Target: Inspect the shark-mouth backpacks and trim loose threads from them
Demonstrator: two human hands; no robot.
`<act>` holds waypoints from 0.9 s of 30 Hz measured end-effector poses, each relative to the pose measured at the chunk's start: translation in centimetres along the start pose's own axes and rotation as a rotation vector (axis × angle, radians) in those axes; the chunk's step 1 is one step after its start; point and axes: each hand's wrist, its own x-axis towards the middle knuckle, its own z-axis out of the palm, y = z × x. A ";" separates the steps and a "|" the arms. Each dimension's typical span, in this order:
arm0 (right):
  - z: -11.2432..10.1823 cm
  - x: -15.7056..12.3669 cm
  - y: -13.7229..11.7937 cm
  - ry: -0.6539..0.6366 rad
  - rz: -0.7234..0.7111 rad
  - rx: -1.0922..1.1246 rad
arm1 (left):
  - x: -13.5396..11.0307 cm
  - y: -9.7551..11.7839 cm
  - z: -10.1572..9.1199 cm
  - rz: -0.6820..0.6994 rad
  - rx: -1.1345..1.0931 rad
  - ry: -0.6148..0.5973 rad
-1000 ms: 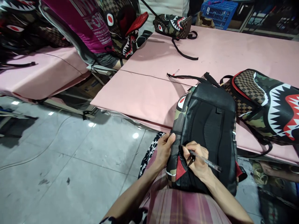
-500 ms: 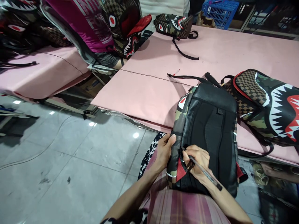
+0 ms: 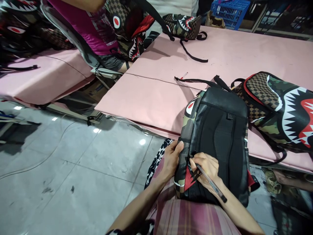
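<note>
A black backpack (image 3: 225, 130) with camouflage and checkered sides lies back-panel up, across my lap and the table edge. My left hand (image 3: 172, 158) grips its left side, thumb on top and fingers hidden around the edge. In my right hand (image 3: 205, 168) is a pen (image 3: 212, 186), its point end at the seam along the back panel's left edge. Just below that hand a red triangular patch (image 3: 188, 179) shows at the lower left side, with a dark strip by my fingers. Black straps (image 3: 202, 81) stretch from the bag's top over the table.
A second shark-mouth backpack (image 3: 281, 111) lies to the right on the pink table (image 3: 146, 98). A smaller bag (image 3: 183, 26) sits at the back, before a blue crate (image 3: 231, 14). Another person in a magenta shirt (image 3: 85, 29) sits at the left with a backpack (image 3: 124, 23).
The pen's rear end has shifted slightly left and down in my right hand; my left hand stays put. The other person's arm has risen and a black strap now stretches over the far table.
</note>
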 end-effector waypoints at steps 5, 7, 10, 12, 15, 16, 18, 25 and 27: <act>0.1 -0.1 0.1 0.015 0.005 0.010 | 0.1 -0.3 -0.2 0.002 0.003 -0.006; 0.1 -0.2 0.1 0.026 0.009 0.019 | 0.1 -0.3 -0.2 -0.002 0.002 -0.011; 0.2 -0.2 0.1 0.025 0.015 0.023 | 0.0 -0.3 -0.2 0.001 0.009 -0.002; 0.2 -0.2 0.2 0.025 0.016 0.018 | 0.1 -0.2 -0.2 0.006 0.019 0.001; 0.3 -0.2 0.1 0.037 0.007 0.019 | 0.1 -0.2 -0.2 0.006 0.025 -0.005; 0.3 -0.2 0.1 0.043 0.005 0.021 | 0.1 -0.3 -0.2 0.004 0.021 -0.010; 0.3 -0.1 0.1 0.048 0.007 0.017 | 0.1 -0.3 -0.2 0.000 0.012 -0.013; 0.4 -0.2 0.3 0.045 0.023 0.009 | 0.1 -0.3 -0.2 0.002 0.004 -0.023; 0.4 -0.2 0.3 0.046 0.030 0.015 | 0.1 -0.3 -0.2 0.014 0.007 -0.027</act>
